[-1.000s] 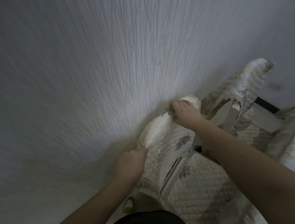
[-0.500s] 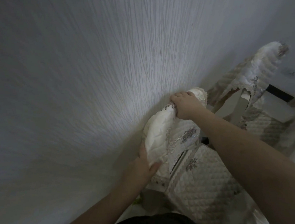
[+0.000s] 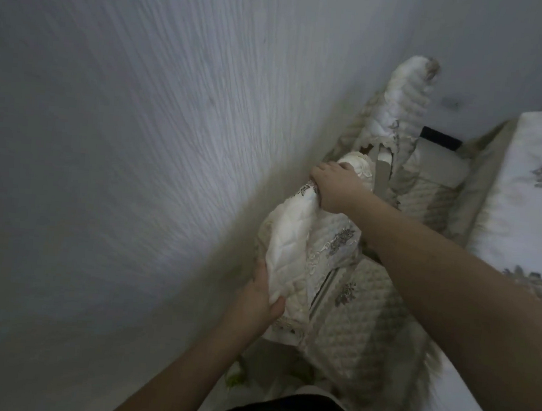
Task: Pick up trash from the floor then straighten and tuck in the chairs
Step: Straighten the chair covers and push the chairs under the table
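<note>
Beside the wall, the near chair stands against the bench. The left hand and right hand both grip its quilted back cover, fingers curled around the fabric.

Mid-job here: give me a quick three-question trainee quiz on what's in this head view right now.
1. True or false: both hands grip the near chair's cream quilted back cover.
2. Which hand holds its upper end? A) left hand B) right hand
3. Fill in: left of the chairs stands a grey textured ____.

Key: 1 true; 2 B; 3 wall.
</note>
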Motion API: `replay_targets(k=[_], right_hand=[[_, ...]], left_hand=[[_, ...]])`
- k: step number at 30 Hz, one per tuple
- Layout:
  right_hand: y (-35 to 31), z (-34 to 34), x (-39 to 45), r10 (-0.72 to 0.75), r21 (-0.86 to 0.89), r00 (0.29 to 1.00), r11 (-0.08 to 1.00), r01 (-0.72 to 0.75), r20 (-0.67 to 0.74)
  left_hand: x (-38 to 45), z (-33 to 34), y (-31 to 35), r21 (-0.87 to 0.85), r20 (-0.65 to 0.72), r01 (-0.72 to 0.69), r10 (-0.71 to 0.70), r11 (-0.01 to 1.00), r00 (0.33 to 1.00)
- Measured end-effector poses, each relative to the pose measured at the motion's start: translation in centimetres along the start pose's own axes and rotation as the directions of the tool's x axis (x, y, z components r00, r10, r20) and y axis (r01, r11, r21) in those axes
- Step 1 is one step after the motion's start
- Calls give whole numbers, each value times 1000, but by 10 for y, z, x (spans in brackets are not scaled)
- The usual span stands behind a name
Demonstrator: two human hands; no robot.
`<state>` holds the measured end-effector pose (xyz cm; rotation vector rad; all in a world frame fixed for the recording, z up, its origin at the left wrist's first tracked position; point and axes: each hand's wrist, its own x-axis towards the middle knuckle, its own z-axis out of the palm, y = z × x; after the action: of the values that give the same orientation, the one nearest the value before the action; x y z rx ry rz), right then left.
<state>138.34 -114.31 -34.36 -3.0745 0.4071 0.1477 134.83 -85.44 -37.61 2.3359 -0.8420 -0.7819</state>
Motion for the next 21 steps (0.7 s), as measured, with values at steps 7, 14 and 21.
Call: replay_targets(k=[7, 14, 21], right_hand=[[23, 7, -32, 42, 12, 998, 999, -41, -40], [25, 16, -43, 167, 191, 985, 969, -158, -34], [15, 18, -61, 540, 635, 794, 516, -575, 281]], left_hand=[[-3, 18, 18, 61, -1, -50, 50, 997, 999], [25, -7, 36, 161, 33, 39, -45, 986, 998], [52, -10, 52, 39, 39, 53, -54, 998, 998]])
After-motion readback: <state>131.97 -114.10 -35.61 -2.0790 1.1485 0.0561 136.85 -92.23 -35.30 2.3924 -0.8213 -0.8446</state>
